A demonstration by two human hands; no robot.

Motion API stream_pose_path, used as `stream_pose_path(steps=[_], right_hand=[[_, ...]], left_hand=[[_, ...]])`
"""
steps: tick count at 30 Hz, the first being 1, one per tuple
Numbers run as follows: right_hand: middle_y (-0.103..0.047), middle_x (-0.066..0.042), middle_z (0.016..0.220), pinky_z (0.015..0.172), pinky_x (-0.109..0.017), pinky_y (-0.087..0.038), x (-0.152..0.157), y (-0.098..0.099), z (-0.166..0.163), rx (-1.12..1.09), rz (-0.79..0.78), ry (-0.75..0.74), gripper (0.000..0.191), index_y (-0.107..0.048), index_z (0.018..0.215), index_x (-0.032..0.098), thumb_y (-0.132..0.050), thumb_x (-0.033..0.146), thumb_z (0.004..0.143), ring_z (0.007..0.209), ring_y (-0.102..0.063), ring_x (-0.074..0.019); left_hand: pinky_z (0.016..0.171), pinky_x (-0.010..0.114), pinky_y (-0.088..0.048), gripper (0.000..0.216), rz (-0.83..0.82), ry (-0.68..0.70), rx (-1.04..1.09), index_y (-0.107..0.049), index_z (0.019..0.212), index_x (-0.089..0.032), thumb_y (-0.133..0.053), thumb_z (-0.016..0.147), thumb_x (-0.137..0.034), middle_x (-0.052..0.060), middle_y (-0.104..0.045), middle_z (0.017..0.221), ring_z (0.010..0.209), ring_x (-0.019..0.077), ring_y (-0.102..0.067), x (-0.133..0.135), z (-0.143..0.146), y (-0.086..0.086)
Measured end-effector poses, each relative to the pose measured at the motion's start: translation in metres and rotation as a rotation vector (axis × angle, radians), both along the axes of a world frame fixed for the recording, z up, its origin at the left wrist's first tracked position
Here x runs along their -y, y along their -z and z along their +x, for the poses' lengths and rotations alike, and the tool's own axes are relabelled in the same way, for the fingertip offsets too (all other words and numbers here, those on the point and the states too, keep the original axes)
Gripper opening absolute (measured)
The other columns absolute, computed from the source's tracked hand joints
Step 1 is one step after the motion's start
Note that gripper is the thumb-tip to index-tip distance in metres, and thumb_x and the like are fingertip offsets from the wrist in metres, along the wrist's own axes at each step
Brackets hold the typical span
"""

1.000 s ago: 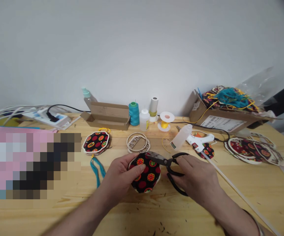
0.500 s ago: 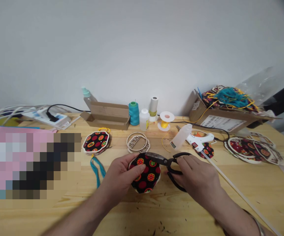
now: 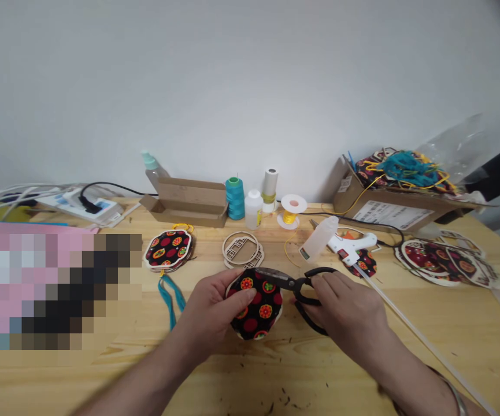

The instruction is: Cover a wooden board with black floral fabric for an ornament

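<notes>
My left hand [image 3: 219, 303] pinches a fabric-covered disc [image 3: 258, 315], black with red and orange flower patterns and a pale rim. Its thumb lies on the fabric face. A pair of black-handled scissors [image 3: 304, 289] is in my right hand [image 3: 347, 303], fingers through the handles. The blades lie along the disc's upper edge; whether they touch the fabric is hard to tell. Just beyond the disc lie thin wooden lattice frames [image 3: 246, 249]. Dark fabric scraps [image 3: 285, 398] dot the table below my hands.
A finished-looking patterned piece [image 3: 169, 248] with a teal tassel [image 3: 167, 297] lies left. At the back stand a cardboard box [image 3: 189, 205], teal thread spool [image 3: 234, 199] and bottle [image 3: 254, 209]. Right are a white glue gun [image 3: 351, 251], patterned pieces [image 3: 432, 260] and a filled carton [image 3: 388, 214].
</notes>
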State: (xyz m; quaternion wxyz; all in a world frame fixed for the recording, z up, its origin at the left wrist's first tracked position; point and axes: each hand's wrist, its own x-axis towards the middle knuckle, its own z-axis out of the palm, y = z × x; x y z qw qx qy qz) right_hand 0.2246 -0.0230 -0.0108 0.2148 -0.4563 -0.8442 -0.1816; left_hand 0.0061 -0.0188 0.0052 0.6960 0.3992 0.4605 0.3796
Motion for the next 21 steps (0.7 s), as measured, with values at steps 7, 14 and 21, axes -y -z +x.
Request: stream_pose_path(steps=[7, 14, 21], right_hand=[[-0.058, -0.003, 0.058, 0.048, -0.027, -0.030, -0.0011, 0.0019, -0.0007, -0.047, -0.012, 0.012, 0.024, -0.056, 0.063, 0.016, -0.053, 0.032, 0.081, 0.054, -0.054, -0.0141], [-0.063, -0.004, 0.064, 0.051, -0.026, -0.037, -0.0033, -0.0013, 0.0027, -0.129, -0.095, 0.067, 0.024, -0.060, 0.075, 0.016, -0.051, 0.037, 0.081, 0.059, -0.059, -0.0161], [-0.062, -0.003, 0.063, 0.048, -0.026, -0.035, -0.0036, -0.0029, 0.0018, -0.136, -0.164, 0.069, 0.024, -0.058, 0.072, 0.017, -0.053, 0.040, 0.077, 0.056, -0.059, -0.0157]], left_hand=[[0.067, 0.032, -0.053, 0.032, 0.000, 0.005, 0.025, -0.066, 0.104, -0.016, -0.066, 0.073, -0.023, 0.006, -0.074, 0.082, 0.070, 0.0203, -0.067, 0.0009, -0.0006, 0.0006], [0.064, 0.030, -0.054, 0.026, -0.022, -0.020, -0.005, -0.067, 0.095, -0.016, -0.067, 0.072, -0.025, 0.006, -0.073, 0.081, 0.070, 0.0206, -0.067, 0.0002, -0.0017, 0.0005], [0.070, 0.035, -0.053, 0.033, -0.024, -0.068, -0.006, -0.066, 0.101, -0.015, -0.067, 0.071, -0.028, 0.008, -0.073, 0.085, 0.079, 0.0251, -0.067, -0.0003, -0.0027, 0.0054]])
